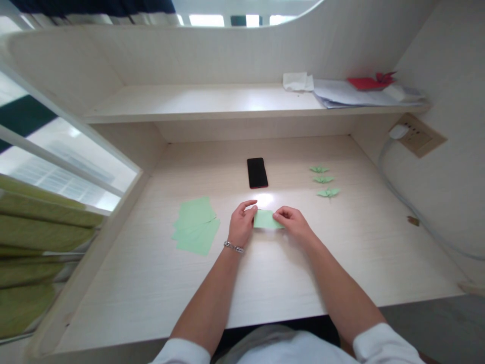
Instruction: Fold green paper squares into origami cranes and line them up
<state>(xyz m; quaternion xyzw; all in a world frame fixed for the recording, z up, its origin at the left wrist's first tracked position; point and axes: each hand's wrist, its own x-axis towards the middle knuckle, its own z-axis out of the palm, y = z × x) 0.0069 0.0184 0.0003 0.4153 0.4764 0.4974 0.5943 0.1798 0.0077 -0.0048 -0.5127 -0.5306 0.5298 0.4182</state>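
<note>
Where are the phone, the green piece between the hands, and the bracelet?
Phone (257,173): head view, middle of its dark face.
Green piece (263,219): head view, its flat upper face.
Bracelet (234,247): head view, its chain links.

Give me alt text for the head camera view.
Two bare hands, left and right, hold a folded green paper over a pale desk. Loose green sheets lie to the left, three small folded green paper birds to the right, and a dark phone beyond the hands.
</note>
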